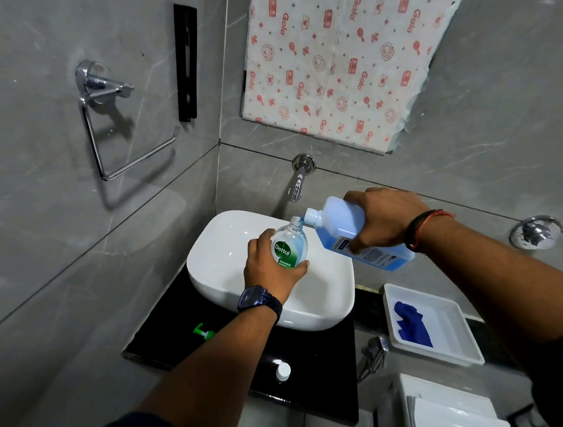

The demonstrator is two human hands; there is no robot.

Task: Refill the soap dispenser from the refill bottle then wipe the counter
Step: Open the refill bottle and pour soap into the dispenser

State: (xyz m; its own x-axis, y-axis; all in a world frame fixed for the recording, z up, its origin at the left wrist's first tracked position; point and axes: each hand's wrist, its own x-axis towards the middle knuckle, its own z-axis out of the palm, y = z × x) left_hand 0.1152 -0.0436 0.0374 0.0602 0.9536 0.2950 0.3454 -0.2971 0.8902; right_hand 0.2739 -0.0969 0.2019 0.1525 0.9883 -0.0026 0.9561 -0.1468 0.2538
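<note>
My left hand (268, 266) grips a clear soap dispenser bottle (290, 243) with a green label, held over the white basin (222, 253) with its neck open. My right hand (383, 219) holds the blue refill bottle (343, 223) tipped to the left, its open mouth touching the dispenser's neck. The green pump top (204, 333) lies on the black counter (319, 406) left of my forearm. A white cap (283, 371) rests on the counter's front part. A blue cloth (413, 326) lies in a white tray (457, 344) at the right.
A wall tap (297, 186) juts out above the basin. A chrome towel ring (117, 132) hangs on the left wall. A valve knob (534, 232) sits on the right wall. A white toilet tank (443, 407) stands below the tray.
</note>
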